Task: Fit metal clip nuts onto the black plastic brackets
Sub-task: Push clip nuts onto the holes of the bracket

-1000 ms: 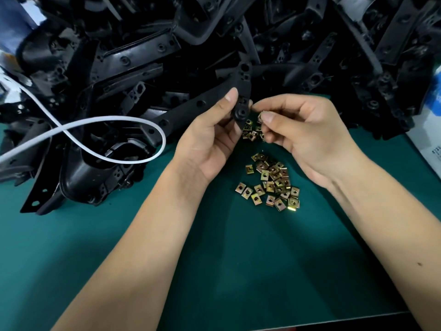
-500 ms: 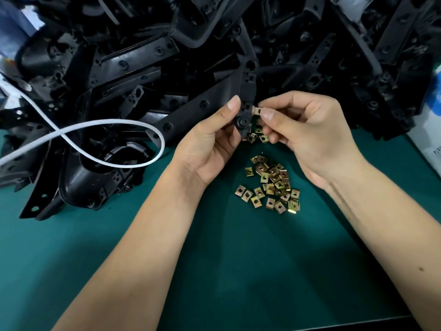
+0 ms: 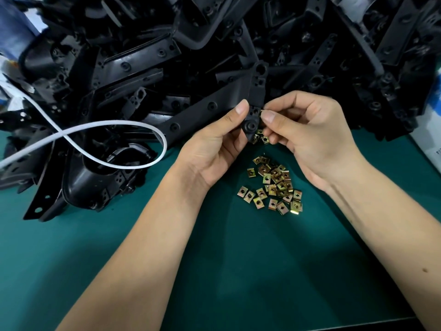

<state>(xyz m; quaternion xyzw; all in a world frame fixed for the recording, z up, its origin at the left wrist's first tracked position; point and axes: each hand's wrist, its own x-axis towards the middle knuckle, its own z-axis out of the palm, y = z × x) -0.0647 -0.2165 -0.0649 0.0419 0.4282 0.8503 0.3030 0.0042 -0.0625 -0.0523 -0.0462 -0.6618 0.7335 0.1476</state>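
Observation:
My left hand (image 3: 214, 149) grips the lower end of a black plastic bracket (image 3: 256, 91), thumb on its front face near the round boss. The bracket stands nearly upright in front of the pile. My right hand (image 3: 310, 137) pinches a small metal clip nut (image 3: 262, 111) between thumb and forefinger, right against the bracket's right edge. The nut is mostly hidden by my fingertips. A loose heap of brass-coloured clip nuts (image 3: 274, 185) lies on the green mat (image 3: 214, 259) below my hands, with a few more (image 3: 261, 138) under the bracket's tip.
A big pile of black plastic brackets (image 3: 167, 56) fills the whole back of the table. A white cord (image 3: 107, 125) loops over the pile at the left. A white and blue box (image 3: 429, 130) stands at the right edge.
My right hand has brought the clip nut in against the bracket's edge. Both hands and the bracket have dropped slightly in the view.

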